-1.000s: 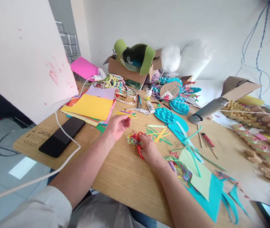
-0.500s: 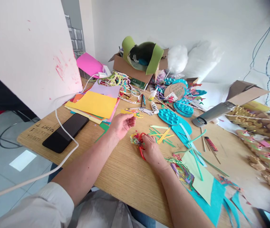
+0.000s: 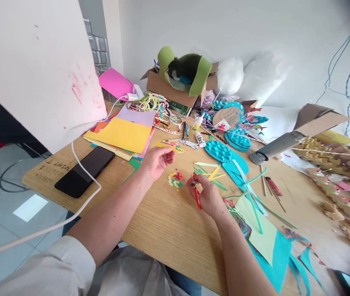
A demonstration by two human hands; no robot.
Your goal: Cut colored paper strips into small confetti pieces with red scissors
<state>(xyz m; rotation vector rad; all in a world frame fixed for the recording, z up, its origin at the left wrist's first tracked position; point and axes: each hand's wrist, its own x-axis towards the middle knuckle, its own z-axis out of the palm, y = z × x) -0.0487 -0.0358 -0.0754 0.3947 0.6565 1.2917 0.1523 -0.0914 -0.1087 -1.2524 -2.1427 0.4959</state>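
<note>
My left hand (image 3: 159, 162) pinches a yellow paper strip (image 3: 177, 149) with cut-out holes, above the middle of the table. To its right, my right hand (image 3: 205, 191) is wrapped round a red-handled tool (image 3: 197, 195), perhaps a hole punch or pliers. A small heap of colourful paper dots (image 3: 176, 179) lies between the hands. Thin green and yellow paper strips (image 3: 214, 173) lie just beyond my right hand.
A black phone (image 3: 84, 172) with a white cable over it lies at the left, near stacked coloured paper (image 3: 125, 135). Glue bottles (image 3: 200, 139) stand behind. A metal flask (image 3: 278, 147), turquoise pieces and a pale green sheet (image 3: 263, 230) are at the right.
My right hand has moved right with the red tool, away from the paper dots, which show more fully. My left hand and the yellow strip have barely shifted.
</note>
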